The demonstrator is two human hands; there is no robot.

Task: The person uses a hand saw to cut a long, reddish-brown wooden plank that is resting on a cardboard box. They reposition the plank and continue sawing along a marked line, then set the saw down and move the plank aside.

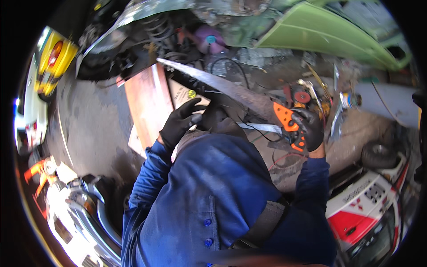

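My right hand [309, 127], in a black glove, grips the orange handle [284, 116] of a hand saw. Its long, worn blade [218, 83] points up and to the left, the tip lying over the far end of a reddish-brown wooden board [149, 100]. Beside the board's right edge is my left hand [181, 121], also gloved, with fingers spread and nothing visible in them. Just past those fingers, a small round yellow object [191, 94] rests on a piece of cardboard [202, 101]; its kind is too small to tell.
Ahead stands a vehicle body with an exposed coil spring [159, 27]. A green car panel [311, 29] is at upper right. Tools and a red disc [303, 97] litter the floor by my right hand. A grey metal strip [262, 127], a tyre [379, 154] and a grey cylinder [382, 102] lie around.
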